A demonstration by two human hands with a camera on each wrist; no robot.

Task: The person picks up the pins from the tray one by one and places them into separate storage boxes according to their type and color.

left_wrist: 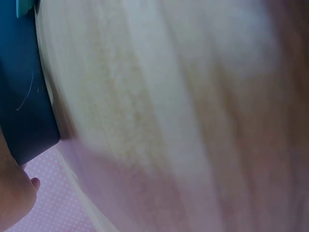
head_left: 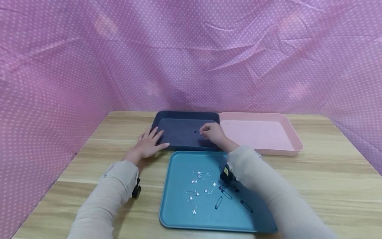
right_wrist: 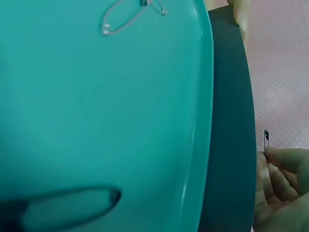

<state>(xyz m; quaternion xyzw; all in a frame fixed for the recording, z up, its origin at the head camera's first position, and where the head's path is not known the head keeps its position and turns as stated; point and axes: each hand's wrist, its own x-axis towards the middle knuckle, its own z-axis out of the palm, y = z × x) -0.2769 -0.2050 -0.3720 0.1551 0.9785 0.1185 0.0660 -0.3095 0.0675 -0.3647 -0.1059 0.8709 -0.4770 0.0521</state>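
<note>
My right hand [head_left: 212,131] pinches a small black safety pin [right_wrist: 266,137] between thumb and fingertips, over the dark blue tray [head_left: 179,131]. In the right wrist view the pin stands upright above the fingers. My left hand [head_left: 148,143] rests with spread fingers on the dark tray's left edge. Nearer to me lies a teal tray [head_left: 185,219]. Silver safety pins [head_left: 193,205] are scattered over its left half, and black safety pins [head_left: 246,206] lie on its right half, partly hidden under the right forearm.
A pink tray [head_left: 253,132] stands against the dark tray's right side. All three trays are on a wooden table [head_left: 337,186]. A pink dotted cloth [head_left: 191,59] hangs behind and at both sides.
</note>
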